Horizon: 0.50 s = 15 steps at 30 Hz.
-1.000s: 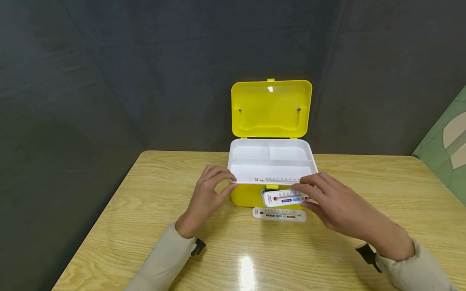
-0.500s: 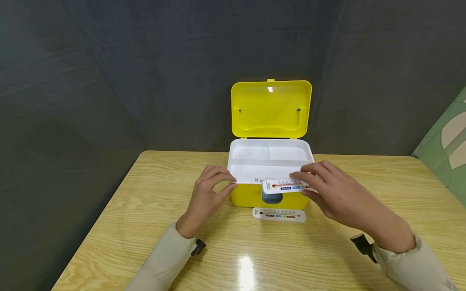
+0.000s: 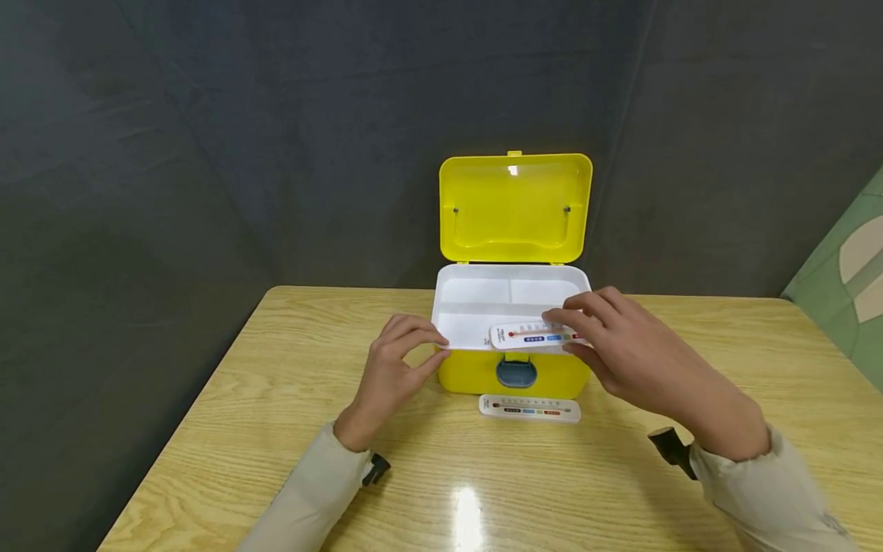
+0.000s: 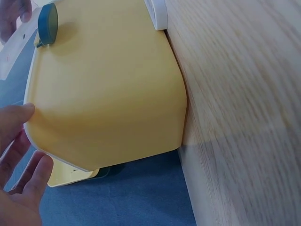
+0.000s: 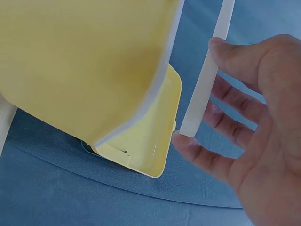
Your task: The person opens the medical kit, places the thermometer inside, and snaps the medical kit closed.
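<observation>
A yellow storage box (image 3: 469, 373) stands with its lid (image 3: 517, 207) raised, showing a white divided tray (image 3: 476, 308). At the box's front left corner, my left hand (image 3: 395, 377) pinches the rim between thumb and fingers. My right hand (image 3: 638, 360) grips the right end of a white thermometer (image 3: 534, 337) with a coloured scale, held over the tray's front edge. Seen edge-on in the right wrist view, that thermometer (image 5: 202, 92) lies between thumb and fingers. Behind it, a sliver of another thermometer (image 3: 487, 342) shows in the tray's front compartment, the remainder hidden.
One more thermometer (image 3: 530, 408) lies on the wooden table (image 3: 428, 475) just before the box. A grey-blue latch (image 3: 516, 374) hangs on the box front. A dark cloth wall (image 3: 345, 153) rises behind the table.
My right hand has raised the thermometer and carried it forward and slightly left, from before the box front to over the tray's front edge. My left hand keeps its place.
</observation>
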### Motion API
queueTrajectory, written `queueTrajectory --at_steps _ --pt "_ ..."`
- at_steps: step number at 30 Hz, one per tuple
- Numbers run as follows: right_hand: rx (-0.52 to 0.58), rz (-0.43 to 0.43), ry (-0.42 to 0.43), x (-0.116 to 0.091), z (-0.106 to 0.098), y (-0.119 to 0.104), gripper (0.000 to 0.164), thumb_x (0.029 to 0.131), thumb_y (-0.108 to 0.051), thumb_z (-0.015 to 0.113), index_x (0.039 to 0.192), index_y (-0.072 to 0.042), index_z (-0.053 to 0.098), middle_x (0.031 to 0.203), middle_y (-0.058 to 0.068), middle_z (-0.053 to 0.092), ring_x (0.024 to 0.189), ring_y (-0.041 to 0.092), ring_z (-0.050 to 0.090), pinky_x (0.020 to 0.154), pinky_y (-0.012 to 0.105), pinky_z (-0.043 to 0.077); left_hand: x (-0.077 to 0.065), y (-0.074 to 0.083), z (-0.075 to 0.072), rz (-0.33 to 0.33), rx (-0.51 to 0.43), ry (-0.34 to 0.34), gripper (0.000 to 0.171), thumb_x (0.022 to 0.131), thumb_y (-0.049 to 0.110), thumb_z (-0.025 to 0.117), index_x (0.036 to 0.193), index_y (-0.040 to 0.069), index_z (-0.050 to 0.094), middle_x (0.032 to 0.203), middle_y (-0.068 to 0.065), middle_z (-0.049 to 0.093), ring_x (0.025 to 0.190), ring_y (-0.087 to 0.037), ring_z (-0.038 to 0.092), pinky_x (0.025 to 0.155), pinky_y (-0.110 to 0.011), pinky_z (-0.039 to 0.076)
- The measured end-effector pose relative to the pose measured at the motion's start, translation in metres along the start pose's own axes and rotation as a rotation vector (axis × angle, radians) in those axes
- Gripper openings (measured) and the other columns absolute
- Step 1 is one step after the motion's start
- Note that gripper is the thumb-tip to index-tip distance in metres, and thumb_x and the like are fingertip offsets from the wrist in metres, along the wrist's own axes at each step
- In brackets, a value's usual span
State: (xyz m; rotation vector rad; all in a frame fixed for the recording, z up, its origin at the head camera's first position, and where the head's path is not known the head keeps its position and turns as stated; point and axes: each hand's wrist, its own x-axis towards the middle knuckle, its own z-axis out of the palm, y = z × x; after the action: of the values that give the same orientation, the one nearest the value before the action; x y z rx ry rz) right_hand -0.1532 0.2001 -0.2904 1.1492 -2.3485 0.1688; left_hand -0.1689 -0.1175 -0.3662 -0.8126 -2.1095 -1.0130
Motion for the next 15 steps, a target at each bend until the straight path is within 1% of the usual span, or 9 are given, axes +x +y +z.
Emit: queueTrajectory --at_steps 1,2,9,15 --pt "-0.004 0.006 0.0 0.001 0.0 0.0 0.052 0.08 -0.007 0.079 0.129 -0.011 0.061 0.118 0.007 0.063 0.101 0.025 0.053 0.08 0.04 0.052 0.0 0.0 0.0 0.0 0.001 -0.002 0.014 0.077 0.006 0.084 0.088 0.01 0.076 0.096 -0.001 0.069 0.095 -0.017 0.059 0.088 -0.03 0.052" --pt "-0.007 0.012 0.001 0.003 0.0 0.0 0.053 0.079 -0.006 0.08 0.128 -0.01 0.062 0.117 0.008 0.063 0.102 0.025 0.053 0.08 0.04 0.052 0.0 0.0 0.0 0.002 0.002 -0.002 0.014 0.077 0.006 0.085 0.088 0.01 0.076 0.096 -0.001 0.069 0.094 -0.017 0.059 0.088 -0.031 0.052" --pt "-0.004 0.053 -0.001 0.013 -0.003 0.002 0.048 0.082 -0.005 0.078 0.126 -0.01 0.063 0.117 0.01 0.062 0.103 0.028 0.052 0.083 0.044 0.05 0.0 -0.001 0.002 0.003 0.022 -0.006 0.017 0.077 0.005 0.085 0.087 0.011 0.074 0.095 -0.001 0.068 0.094 -0.017 0.058 0.088 -0.032 0.051" --pt "0.007 0.09 0.045 0.013 -0.009 0.008 0.043 0.082 -0.001 0.077 0.122 -0.008 0.065 0.115 0.011 0.062 0.104 0.028 0.053 0.085 0.043 0.05 -0.001 0.001 0.006 0.009 0.032 -0.018 0.015 0.079 0.006 0.084 0.088 0.011 0.073 0.096 -0.001 0.068 0.096 -0.018 0.058 0.089 -0.032 0.051"
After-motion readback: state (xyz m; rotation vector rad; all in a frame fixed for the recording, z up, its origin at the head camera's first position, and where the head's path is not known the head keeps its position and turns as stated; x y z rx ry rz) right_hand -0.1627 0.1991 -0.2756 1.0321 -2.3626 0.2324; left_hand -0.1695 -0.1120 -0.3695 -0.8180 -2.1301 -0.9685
